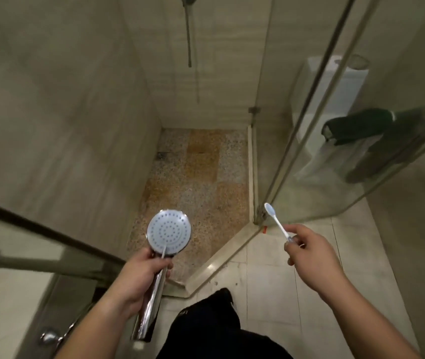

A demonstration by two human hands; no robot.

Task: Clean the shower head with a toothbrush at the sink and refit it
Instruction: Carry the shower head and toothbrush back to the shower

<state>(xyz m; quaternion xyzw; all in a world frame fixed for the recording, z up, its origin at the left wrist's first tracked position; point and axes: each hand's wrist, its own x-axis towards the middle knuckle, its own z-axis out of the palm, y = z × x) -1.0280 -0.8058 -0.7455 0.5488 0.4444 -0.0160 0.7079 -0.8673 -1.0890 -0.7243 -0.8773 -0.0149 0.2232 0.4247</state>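
The left hand (139,278) is wrapped around the chrome handle of the shower head (168,234), fingers curled tight round it just below the round face. The face is tilted up toward the camera, its pale blue-white spray plate with rings of small holes plainly in view, and the handle runs down and near, past the wrist. The head hangs in the air above the near edge of the shower floor (201,177), which is speckled stone with orange-brown patches. To the right, well apart from the head, the right hand (310,255) pinches the toothbrush (277,221) by the lower end of its handle between thumb and curled fingers; the white brush slants up and left, its bristle end farthest from the hand, in front of the lower corner of the glass door (335,151). The door stands open on the right, with a dark towel (361,125) draped over its bar. Behind the glass a white toilet (335,86) shows dimly. Far up the tiled wall a grey hose (188,40) hangs down. A low marble curb (221,265) borders the shower floor.
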